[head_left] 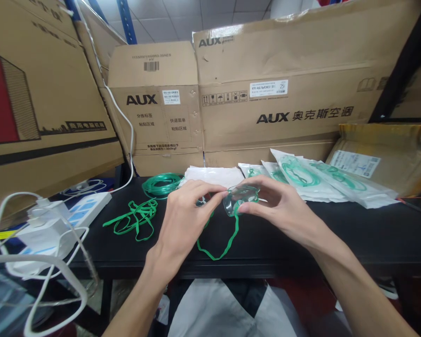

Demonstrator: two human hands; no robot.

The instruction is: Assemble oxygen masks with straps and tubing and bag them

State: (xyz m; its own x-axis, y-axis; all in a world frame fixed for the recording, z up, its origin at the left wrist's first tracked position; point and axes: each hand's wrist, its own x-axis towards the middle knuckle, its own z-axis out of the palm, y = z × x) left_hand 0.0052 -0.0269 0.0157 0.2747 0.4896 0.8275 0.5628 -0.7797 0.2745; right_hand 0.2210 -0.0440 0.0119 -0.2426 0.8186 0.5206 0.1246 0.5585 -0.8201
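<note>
A clear, green-tinted plastic oxygen mask (230,205) is held up above the front of the black table. My right hand (279,199) grips it from the right, thumb on the near side and fingers curled around the far side. From the mask a green elastic strap (228,248) hangs in a loop and rises again behind my left hand (191,206). The thumb and forefinger of that left hand are pinched together at the mask's left edge, apparently on the strap's end; the exact grip is partly hidden.
Left on the black table (266,238) lie loose green straps (135,220) and coiled green tubing (161,185). White packaging (214,175) and bagged green-tubed sets (301,175) lie behind. A power strip (87,210) with cables stands left; cardboard boxes (266,131) wall the back.
</note>
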